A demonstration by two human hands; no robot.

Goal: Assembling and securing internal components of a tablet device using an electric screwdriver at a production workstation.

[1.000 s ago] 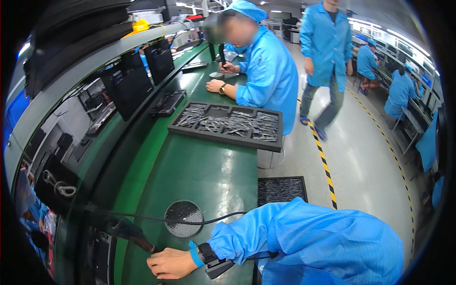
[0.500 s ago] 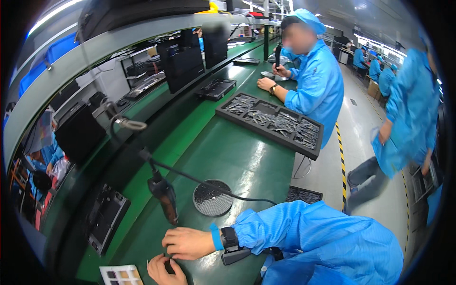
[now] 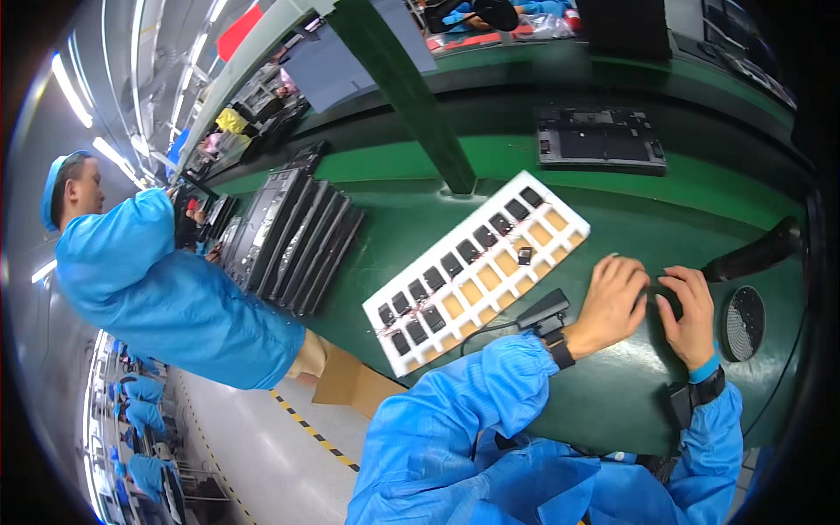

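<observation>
The smooth green tabletop (image 3: 647, 394) spreads beneath the hands. At nine o'clock from them lies an oblong tray (image 3: 437, 256), white, foam-like, gridded with squarish cells. The left hand (image 3: 606, 306) has its fingers half curled; the right hand (image 3: 691, 324) bows thumb and forefinger apart. Whether either grips anything, I cannot tell. At two o'clock sits a dark, rounded handle (image 3: 754, 251); at three, a round, grainy-textured dish (image 3: 745, 324); inside the tray, small black blocks (image 3: 435, 278).

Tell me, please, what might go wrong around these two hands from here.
The right hand is close to the round dish, so a sideways movement might knock it. The black cable by the left sleeve runs close to the white tray and could catch on its edge.
</observation>
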